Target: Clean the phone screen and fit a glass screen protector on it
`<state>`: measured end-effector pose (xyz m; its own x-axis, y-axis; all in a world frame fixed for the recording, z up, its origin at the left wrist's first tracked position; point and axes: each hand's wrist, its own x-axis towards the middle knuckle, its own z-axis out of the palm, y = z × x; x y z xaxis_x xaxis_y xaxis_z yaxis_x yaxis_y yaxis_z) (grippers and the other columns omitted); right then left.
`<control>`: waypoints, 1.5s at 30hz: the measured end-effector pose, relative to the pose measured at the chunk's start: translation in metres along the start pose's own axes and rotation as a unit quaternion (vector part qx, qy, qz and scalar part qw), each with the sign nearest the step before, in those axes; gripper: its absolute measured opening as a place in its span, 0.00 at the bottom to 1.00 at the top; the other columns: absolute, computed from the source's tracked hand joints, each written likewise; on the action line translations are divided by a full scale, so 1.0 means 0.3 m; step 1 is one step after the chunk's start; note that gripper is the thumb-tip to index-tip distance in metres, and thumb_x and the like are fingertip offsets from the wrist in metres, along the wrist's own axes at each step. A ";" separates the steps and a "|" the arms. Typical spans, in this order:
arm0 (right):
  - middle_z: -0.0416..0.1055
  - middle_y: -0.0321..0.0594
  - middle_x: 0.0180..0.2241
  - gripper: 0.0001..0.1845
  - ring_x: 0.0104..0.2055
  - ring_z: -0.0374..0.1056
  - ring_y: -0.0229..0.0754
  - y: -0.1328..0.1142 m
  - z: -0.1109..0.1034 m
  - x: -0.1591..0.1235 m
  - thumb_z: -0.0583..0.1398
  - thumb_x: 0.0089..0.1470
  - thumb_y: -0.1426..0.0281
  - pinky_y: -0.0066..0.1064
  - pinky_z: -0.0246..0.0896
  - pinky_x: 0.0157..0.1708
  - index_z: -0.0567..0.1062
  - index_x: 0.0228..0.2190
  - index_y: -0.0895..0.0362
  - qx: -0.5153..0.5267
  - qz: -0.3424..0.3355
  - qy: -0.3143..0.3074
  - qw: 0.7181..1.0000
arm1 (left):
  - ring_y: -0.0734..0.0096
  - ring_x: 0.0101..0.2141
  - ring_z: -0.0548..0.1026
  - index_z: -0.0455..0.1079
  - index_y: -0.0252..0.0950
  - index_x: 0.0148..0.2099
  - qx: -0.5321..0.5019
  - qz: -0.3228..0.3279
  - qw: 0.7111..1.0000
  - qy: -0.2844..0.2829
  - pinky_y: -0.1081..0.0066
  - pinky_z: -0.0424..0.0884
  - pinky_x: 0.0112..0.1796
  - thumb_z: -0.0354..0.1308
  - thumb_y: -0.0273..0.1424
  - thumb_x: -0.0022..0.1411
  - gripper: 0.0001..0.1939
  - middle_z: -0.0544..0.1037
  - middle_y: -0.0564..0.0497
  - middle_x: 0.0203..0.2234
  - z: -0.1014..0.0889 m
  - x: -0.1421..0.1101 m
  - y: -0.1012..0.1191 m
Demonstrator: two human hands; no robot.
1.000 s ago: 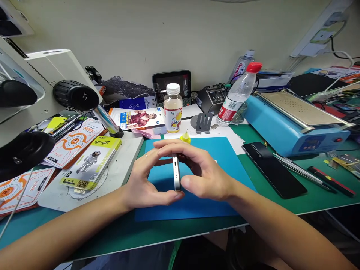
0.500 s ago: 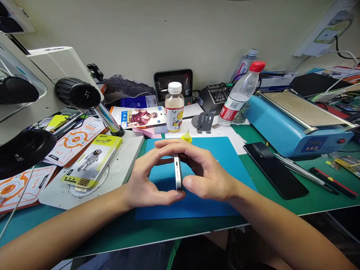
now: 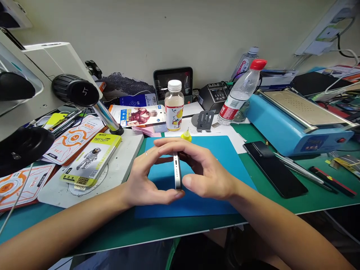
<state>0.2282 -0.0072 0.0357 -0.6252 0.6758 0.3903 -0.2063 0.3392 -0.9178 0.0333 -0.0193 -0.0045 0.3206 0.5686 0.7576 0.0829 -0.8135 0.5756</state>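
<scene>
Between my two hands a smartphone (image 3: 177,172) stands on edge, its narrow end with the charging port and speaker holes turned toward me. My left hand (image 3: 150,180) grips it from the left, thumb under its lower edge and fingers across the top. My right hand (image 3: 206,174) curves over it from the right, fingers at the upper edge and thumb tip beside the lower part. The phone's broad faces are hardly visible from here. Below lies a blue mat (image 3: 208,208). Just behind my fingers is a small yellow bottle with a needle tip (image 3: 186,135).
To the right lie a black phone (image 3: 277,170), tweezers (image 3: 303,172) and a blue heating plate machine (image 3: 292,123). Battery boxes (image 3: 92,159) and a microscope stand (image 3: 75,92) crowd the left. A drink bottle (image 3: 174,107) and a red-capped bottle (image 3: 239,93) stand behind.
Both hands keep the same hold on the phone, which has barely moved. The camera view has shifted very slightly.
</scene>
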 end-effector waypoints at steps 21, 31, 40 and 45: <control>0.68 0.47 0.63 0.30 0.68 0.61 0.59 -0.004 -0.003 0.001 0.63 0.45 0.72 0.53 0.60 0.63 0.76 0.53 0.53 0.008 0.003 -0.007 1.000 | 0.55 0.50 0.81 0.64 0.40 0.69 -0.013 -0.003 1.000 0.006 0.63 0.84 0.47 0.73 0.36 0.54 0.43 0.79 0.43 0.53 0.002 -0.001 0.004; 0.68 0.46 0.64 0.31 0.66 0.64 0.59 -0.007 -0.001 0.004 0.63 0.44 0.73 0.52 0.62 0.62 0.76 0.53 0.53 0.014 0.003 -0.007 1.000 | 0.55 0.48 0.82 0.64 0.38 0.68 -0.015 0.024 1.000 0.013 0.64 0.84 0.45 0.74 0.36 0.52 0.43 0.80 0.43 0.51 0.003 0.004 -0.009; 0.69 0.45 0.62 0.31 0.68 0.61 0.58 -0.009 -0.002 0.012 0.63 0.44 0.74 0.52 0.63 0.62 0.76 0.52 0.53 0.010 -0.006 -0.010 1.000 | 0.57 0.47 0.82 0.66 0.37 0.68 -0.006 0.029 0.999 0.016 0.65 0.83 0.46 0.74 0.38 0.52 0.43 0.80 0.44 0.50 0.001 0.003 -0.014; 0.69 0.45 0.63 0.30 0.68 0.61 0.59 -0.008 -0.003 0.012 0.64 0.45 0.73 0.53 0.63 0.62 0.76 0.52 0.52 0.005 -0.008 -0.015 1.000 | 0.56 0.47 0.82 0.65 0.39 0.68 -0.001 0.026 1.000 0.016 0.63 0.83 0.45 0.74 0.39 0.52 0.43 0.80 0.44 0.50 0.000 0.001 -0.015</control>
<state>0.2271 -0.0051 0.0393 -0.6435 0.6510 0.4026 -0.2232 0.3435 -0.9123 0.0331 -0.0155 -0.0069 0.2931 0.5298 0.7959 0.0643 -0.8415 0.5365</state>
